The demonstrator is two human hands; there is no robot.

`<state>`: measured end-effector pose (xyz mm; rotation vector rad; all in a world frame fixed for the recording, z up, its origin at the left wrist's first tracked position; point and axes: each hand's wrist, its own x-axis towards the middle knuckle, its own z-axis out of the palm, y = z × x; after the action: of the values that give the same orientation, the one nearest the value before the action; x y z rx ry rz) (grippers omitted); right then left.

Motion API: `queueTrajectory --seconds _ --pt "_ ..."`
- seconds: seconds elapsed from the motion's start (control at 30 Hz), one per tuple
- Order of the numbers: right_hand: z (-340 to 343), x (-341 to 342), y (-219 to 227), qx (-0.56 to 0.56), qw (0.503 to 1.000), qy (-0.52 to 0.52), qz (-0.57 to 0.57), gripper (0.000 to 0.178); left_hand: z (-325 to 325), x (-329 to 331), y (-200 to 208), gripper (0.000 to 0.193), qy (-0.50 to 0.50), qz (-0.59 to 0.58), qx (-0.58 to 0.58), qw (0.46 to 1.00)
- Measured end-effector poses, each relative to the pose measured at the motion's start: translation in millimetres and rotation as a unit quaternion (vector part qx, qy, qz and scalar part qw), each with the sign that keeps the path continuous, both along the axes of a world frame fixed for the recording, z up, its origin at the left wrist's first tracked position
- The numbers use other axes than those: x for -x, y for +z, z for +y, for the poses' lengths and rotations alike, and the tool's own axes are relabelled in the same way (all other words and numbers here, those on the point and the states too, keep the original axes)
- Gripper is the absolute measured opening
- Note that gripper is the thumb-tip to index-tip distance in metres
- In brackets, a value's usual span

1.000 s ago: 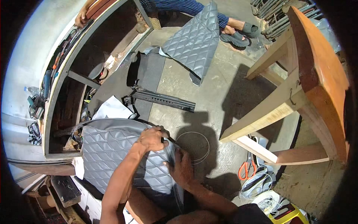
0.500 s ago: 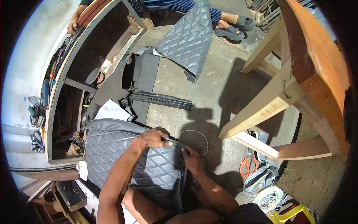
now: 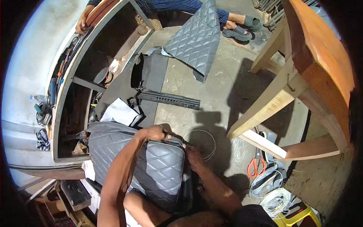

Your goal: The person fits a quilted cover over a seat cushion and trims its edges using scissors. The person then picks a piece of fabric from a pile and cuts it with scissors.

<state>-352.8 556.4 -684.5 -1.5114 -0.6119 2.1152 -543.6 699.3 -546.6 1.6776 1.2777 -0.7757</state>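
Centrally, the cover (image 3: pixel 164 162) lies in front of the person's legs (image 3: pixel 145 210), its rounded right corner reaching out above the floor (image 3: pixel 179 77). Room for movement extends beyond this corner, bounded at left by the cabinet (image 3: pixel 89 84), ahead by the black rail (image 3: pixel 170 100) and at right by the wooden stand (image 3: pixel 261 115). A wire loop (image 3: pixel 214 142) lies just past the right hand (image 3: pixel 194 157); scissors (image 3: pixel 263 166) lie near the stand's foot. The cover's far edge passes under the left hand (image 3: pixel 153 132), whose grip is folded over it near the corner. The right grip is narrow, pinching the side edge at the same corner, its fingers partly hidden. Grey and slightly glossy, the cover is quilted in diamonds, brightly lit toward the corner, with a raised seam along the edge.
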Motion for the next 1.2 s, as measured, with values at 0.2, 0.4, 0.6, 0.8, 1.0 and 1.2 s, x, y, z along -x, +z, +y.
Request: queueTrajectory --seconds 0.2,0.4,0.6,0.8,1.0,1.2 --pt "16 19 4 -0.095 0.986 0.040 -0.129 0.058 1 -2 7 0.057 -0.061 0.063 -0.043 0.995" --pt "24 -8 50 -0.284 0.924 0.063 -0.248 0.051 -29 69 29 0.027 0.059 0.030 -0.492 0.868" --pt "26 18 78 -0.417 0.874 0.162 -0.187 0.053 -131 209 20 0.076 0.410 0.334 -0.536 0.658" --pt "17 37 63 -0.601 0.743 0.144 -0.257 0.062 -172 263 14 0.086 0.490 0.289 -0.455 0.685" --pt "34 33 91 -0.566 0.730 0.246 -0.293 0.066 -158 291 9 0.079 0.529 0.238 -0.425 0.695" --pt "47 94 108 -0.643 0.619 0.325 -0.313 0.072 -177 359 -2 0.066 0.588 0.177 -0.430 0.662"
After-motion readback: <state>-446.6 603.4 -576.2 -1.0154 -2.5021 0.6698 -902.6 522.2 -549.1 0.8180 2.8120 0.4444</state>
